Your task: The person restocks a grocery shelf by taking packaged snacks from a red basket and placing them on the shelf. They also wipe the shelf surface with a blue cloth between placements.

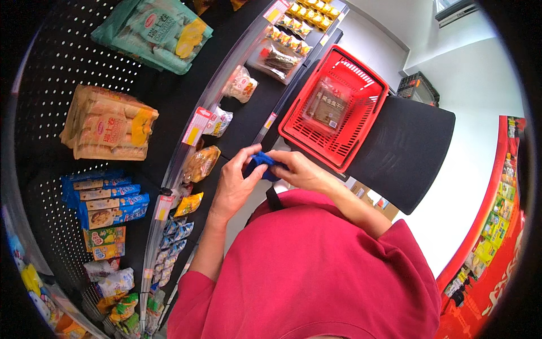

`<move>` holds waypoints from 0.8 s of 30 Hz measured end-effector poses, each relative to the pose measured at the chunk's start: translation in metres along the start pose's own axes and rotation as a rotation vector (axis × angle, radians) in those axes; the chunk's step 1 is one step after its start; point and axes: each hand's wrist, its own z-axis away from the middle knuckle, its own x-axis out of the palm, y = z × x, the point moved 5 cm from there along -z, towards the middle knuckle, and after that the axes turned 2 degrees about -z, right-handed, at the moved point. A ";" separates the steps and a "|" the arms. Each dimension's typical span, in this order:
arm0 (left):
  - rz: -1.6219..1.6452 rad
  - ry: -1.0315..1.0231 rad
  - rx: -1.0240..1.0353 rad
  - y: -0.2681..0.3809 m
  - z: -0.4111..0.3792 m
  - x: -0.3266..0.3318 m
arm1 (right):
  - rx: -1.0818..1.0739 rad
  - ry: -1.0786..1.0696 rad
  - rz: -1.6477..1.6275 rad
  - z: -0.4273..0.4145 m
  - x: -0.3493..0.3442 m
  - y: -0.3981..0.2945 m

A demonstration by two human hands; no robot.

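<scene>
My left hand [239, 180] and my right hand [298, 169] meet in front of my chest, both gripping a crumpled dark blue cloth [263, 161]. The cloth is bunched between the thumbs and fingers, and part of it is hidden by them. Beyond the hands a red plastic shopping basket [360, 144] holds a clear-wrapped food package [326, 106] with a printed label. Left of my left hand, on a lower shelf level, lies a bag of brown baked goods [202, 163].
Black store shelves with clear price rails [211, 91] run along the left, bearing a teal snack bag [159, 34], an orange-brown snack bag [112, 125] and blue snack boxes [112, 207]. A black chair-like surface [402, 148] adjoins the basket. A red display rack [470, 237] stands at right.
</scene>
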 end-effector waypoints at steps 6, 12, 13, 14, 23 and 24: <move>0.007 0.043 -0.064 -0.006 -0.003 0.004 | 0.320 0.004 -0.076 0.016 -0.008 0.005; -0.018 0.075 0.061 0.000 -0.008 0.006 | 0.420 0.136 -0.096 0.044 -0.033 0.075; -0.029 0.074 0.073 0.001 -0.008 0.008 | 0.418 0.189 -0.123 0.045 -0.035 0.083; -0.041 0.074 0.086 0.002 -0.008 0.010 | 0.412 0.207 -0.118 0.046 -0.036 0.088; -0.242 -0.004 0.183 -0.015 -0.017 0.031 | 0.478 0.489 0.255 0.052 -0.049 0.080; -0.242 -0.016 0.166 -0.017 -0.019 0.034 | 0.546 0.467 0.267 0.054 -0.049 0.079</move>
